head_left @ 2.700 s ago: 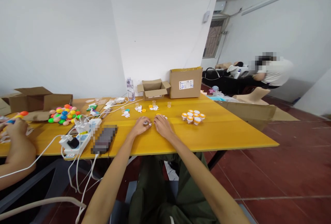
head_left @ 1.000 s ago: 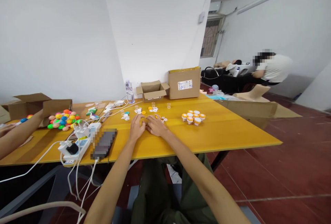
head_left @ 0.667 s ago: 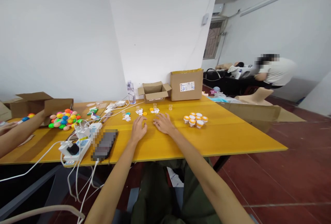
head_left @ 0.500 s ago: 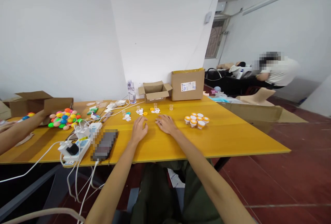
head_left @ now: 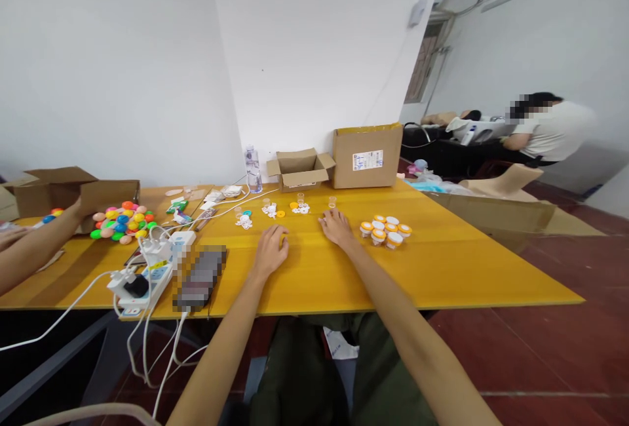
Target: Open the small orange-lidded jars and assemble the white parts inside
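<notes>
My left hand [head_left: 271, 250] rests on the yellow table with its fingers loosely curved and apart, and nothing shows in it. Farther right, my right hand [head_left: 338, 226] lies palm down, fingers spread and bent toward the tabletop. Whatever is under its palm is hidden. Just beyond its fingers stands a small clear cup [head_left: 333, 202]. To its right is a cluster of assembled pieces with white tops and orange rims [head_left: 386, 229]. Small piles of white parts lie farther back: one [head_left: 244, 221] by a teal ring, another [head_left: 270, 210] by an orange ring [head_left: 280, 214], a third [head_left: 301, 208].
A phone [head_left: 200, 278] and a power strip [head_left: 156, 275] with cables lie left. Beyond are colourful balls [head_left: 122, 221] and a co-worker's arm [head_left: 44, 242] at an open carton [head_left: 108, 196]. Two cardboard boxes [head_left: 367, 157] and a bottle [head_left: 253, 170] stand at the wall. Another person sits right.
My hands, earlier together over small parts, have come apart. The right hand has moved right, toward the clear cup and assembled pieces. The white parts formerly beside it no longer show. The view has turned slightly.
</notes>
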Action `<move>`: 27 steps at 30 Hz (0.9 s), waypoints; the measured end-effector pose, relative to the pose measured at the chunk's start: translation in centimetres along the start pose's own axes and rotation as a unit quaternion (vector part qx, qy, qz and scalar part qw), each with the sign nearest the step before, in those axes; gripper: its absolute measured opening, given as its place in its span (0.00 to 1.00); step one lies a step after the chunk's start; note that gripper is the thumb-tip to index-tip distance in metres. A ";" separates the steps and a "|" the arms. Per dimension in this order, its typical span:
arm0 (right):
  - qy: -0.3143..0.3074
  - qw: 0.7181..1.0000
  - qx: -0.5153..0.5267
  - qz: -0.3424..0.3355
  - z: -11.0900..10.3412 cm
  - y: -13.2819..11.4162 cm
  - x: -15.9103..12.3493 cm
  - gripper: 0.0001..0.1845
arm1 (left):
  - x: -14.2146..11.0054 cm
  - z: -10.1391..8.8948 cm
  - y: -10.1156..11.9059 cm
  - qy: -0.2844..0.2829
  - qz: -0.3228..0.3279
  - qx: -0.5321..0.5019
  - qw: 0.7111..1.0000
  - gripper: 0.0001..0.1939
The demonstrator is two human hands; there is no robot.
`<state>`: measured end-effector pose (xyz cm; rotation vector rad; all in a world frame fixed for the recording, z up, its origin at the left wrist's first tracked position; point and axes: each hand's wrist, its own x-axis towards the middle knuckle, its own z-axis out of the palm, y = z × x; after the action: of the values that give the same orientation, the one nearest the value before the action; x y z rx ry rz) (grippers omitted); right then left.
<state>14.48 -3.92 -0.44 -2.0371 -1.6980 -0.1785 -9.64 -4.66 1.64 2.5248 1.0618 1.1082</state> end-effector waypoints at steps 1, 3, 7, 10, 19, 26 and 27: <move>0.000 1.000 -0.001 0.021 0.0 0.0 0.2 0.15 | -0.1 0.0 0.1 -0.005 0.001 0.003 1.000 0.12; 0.004 0.998 0.001 0.057 0.1 0.1 0.8 0.17 | -0.2 0.1 0.2 -0.015 0.004 0.009 1.000 0.12; 0.019 0.995 0.019 0.094 0.4 0.6 2.0 0.20 | -0.3 0.3 0.3 -0.035 0.026 0.029 0.999 0.11; 0.022 0.993 0.023 0.118 0.9 1.0 3.1 0.19 | -0.4 0.5 0.4 -0.052 0.044 0.052 0.996 0.11; 0.023 0.991 0.006 0.129 3.3 2.6 6.4 0.24 | -0.7 0.8 0.8 -0.066 0.084 0.105 0.989 0.10; 0.025 0.993 -0.017 0.116 6.9 4.4 9.3 0.28 | -0.6 1.2 0.9 -0.062 0.102 0.115 0.986 0.09; 0.022 0.993 -0.020 0.114 7.4 4.6 9.8 0.29 | -0.6 1.2 0.9 -0.062 0.103 0.116 0.986 0.09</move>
<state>19.57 7.49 -4.36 -2.2204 -1.4333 -0.1821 -8.54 -5.60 0.83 2.8995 0.9664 0.9045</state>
